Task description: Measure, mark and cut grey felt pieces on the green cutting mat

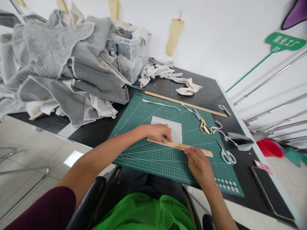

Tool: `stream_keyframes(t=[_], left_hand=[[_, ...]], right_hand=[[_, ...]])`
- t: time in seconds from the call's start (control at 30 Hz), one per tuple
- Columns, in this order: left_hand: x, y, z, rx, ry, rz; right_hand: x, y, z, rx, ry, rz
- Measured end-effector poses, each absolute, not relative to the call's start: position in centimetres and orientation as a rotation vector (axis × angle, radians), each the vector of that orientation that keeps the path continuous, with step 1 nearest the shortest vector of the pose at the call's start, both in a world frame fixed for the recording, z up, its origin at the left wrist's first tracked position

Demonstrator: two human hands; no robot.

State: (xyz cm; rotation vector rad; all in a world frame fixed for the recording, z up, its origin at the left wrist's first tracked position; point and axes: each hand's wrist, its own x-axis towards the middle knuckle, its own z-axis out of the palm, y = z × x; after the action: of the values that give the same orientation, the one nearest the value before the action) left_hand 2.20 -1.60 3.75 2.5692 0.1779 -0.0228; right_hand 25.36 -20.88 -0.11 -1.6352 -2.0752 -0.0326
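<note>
A small pale grey fabric square (168,128) lies on the green cutting mat (148,156). A short wooden ruler (192,148) lies across the square's near edge. My left hand (159,132) presses down on the ruler's left part, fingers curled over it and onto the fabric. My right hand (199,164) sits at the ruler's near edge, fingers pinched together at the wood; whatever they pinch is too small to make out.
Gold-handled scissors (203,125) and white-handled scissors (226,155) lie at the mat's right. A long wooden ruler (184,103) lies beyond the mat. Grey fabric (59,64) is heaped at the left by a plastic bin (130,56). A phone (271,191) lies near the right edge.
</note>
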Motion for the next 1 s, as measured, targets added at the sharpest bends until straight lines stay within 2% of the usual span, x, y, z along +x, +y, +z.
stream_keyframes(t=[1.0], left_hand=[[2.25, -1.53, 3.33, 2.604, 0.156, -0.013]], right_hand=[[25.1, -20.91, -0.19, -1.584, -2.149, -0.065]])
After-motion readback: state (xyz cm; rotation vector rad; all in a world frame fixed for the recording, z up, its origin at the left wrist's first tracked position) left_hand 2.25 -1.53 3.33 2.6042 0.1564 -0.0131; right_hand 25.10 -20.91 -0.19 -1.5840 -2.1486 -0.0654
